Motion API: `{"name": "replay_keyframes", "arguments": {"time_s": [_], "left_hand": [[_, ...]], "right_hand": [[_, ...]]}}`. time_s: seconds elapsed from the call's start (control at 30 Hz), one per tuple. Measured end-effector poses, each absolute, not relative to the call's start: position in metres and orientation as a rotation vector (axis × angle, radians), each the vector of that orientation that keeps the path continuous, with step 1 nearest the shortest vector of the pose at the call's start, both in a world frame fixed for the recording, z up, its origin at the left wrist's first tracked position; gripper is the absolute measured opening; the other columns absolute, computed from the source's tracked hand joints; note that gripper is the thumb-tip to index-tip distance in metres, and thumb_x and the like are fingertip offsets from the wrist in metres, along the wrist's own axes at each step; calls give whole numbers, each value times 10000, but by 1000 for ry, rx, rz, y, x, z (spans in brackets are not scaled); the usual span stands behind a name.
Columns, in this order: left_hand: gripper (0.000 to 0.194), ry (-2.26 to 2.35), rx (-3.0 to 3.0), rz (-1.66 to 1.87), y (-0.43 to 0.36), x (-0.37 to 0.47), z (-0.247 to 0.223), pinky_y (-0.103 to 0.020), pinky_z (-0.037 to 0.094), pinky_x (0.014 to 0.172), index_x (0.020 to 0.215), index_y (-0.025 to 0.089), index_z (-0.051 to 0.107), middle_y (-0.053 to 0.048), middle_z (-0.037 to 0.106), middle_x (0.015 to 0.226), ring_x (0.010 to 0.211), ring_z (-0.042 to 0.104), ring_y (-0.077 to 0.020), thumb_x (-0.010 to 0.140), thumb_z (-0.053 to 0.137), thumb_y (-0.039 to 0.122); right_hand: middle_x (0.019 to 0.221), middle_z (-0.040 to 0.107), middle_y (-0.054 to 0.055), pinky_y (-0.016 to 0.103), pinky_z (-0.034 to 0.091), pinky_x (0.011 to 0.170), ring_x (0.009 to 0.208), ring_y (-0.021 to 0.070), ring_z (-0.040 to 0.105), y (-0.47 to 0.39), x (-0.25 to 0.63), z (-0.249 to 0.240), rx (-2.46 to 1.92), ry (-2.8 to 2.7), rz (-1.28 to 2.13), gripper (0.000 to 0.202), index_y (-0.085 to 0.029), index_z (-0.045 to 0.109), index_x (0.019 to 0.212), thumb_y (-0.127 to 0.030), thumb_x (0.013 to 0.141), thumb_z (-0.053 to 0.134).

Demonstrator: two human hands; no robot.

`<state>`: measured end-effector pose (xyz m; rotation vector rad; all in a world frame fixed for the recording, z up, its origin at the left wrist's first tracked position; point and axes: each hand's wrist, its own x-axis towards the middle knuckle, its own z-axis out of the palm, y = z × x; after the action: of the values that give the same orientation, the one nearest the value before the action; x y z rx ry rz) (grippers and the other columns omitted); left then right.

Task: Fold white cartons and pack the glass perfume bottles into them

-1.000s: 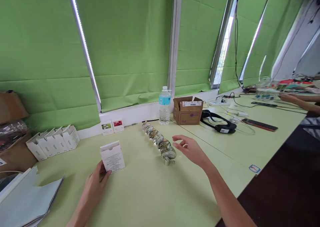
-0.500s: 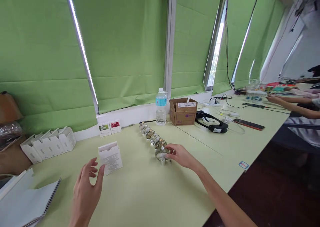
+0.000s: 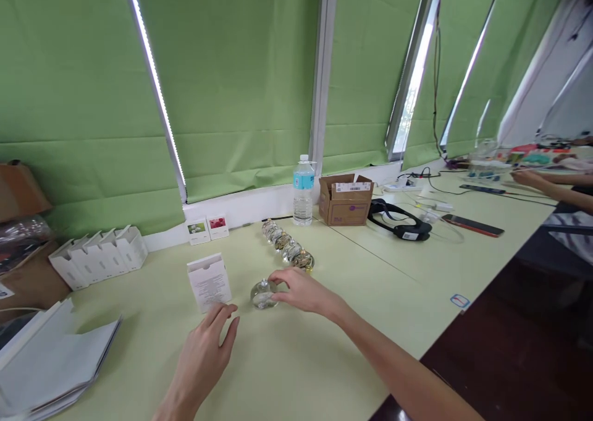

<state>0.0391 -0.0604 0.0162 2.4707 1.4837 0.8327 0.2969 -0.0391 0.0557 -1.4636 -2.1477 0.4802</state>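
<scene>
A clear round glass ornament point(image 3: 264, 295) is gripped at its right side by the fingers of my right hand point(image 3: 301, 290), low over the table or on it. My left hand point(image 3: 208, 347) holds nothing, its thumb and fingers apart, just left of the ornament. Behind my left hand stands an open white box point(image 3: 209, 280) with printed text on its front. A row of similar glass ornaments point(image 3: 291, 251) runs back from behind my right hand.
Two small picture cards point(image 3: 217, 225) lean at the wall. Further right are a water bottle point(image 3: 303, 192), a cardboard box point(image 3: 345, 208), a black headset point(image 3: 407, 228) and a phone point(image 3: 472, 225). White boxes point(image 3: 99, 257) and folders point(image 3: 60, 359) lie left. A person's arm point(image 3: 556, 186) shows far right.
My right hand has moved left with a glass ornament from the near end of the row. My left hand has moved right, in front of the white box. The view has shifted slightly.
</scene>
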Motion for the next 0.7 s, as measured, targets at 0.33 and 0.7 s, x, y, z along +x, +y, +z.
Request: {"name": "replay_keyframes", "arguments": {"time_s": [0.33,0.7], "left_hand": [[508,1459,2065,792,-52,49,-1,-243,363,493,1298,252,463,59,428,545,496,461,-167,879,427,537],[481,1410,1933,728,-44,44,-7,-231,307,529,1189,251,530,64,376,552,548,388,-154,828,491,565]], "right_hand": [[1087,681,69,315,456,829,962,223,606,-64,276,55,-1271,-2155,508,409,-262,576,1287,-398,908,507],[846,694,46,284,439,634,715,189,614,-81,390,30,-1806,-1797,474,292,-207,667,1084,-318,851,531]]}}
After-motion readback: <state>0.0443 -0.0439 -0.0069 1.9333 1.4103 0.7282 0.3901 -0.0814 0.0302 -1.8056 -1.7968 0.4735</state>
